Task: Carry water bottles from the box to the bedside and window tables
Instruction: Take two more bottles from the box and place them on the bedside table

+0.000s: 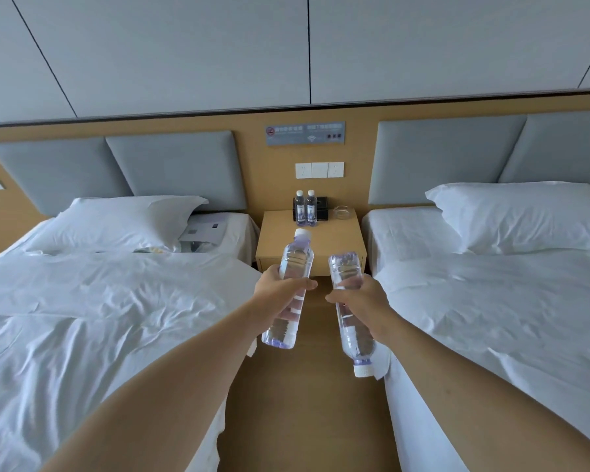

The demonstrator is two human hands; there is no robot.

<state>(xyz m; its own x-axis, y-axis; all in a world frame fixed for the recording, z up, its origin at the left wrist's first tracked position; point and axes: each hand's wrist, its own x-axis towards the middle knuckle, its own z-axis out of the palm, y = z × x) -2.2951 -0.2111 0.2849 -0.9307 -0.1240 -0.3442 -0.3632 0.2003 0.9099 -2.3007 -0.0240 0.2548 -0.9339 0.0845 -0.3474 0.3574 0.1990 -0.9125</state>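
My left hand [280, 291] grips a clear water bottle [295, 258] round its middle, white cap pointing away toward the bedside table [334, 243]. In my right hand [361, 301] is a second clear bottle [353, 338], held upside down with its white cap toward me. Both are held out in the aisle, short of the wooden table's front edge. Two small bottles [305, 207] stand upright side by side at the back of that table.
A black box [321, 207] and a glass ashtray [344, 212] sit behind the standing bottles. White beds flank the narrow wooden-floored aisle: left bed [99, 301], right bed [508, 301]. Papers [203, 229] lie by the left pillow.
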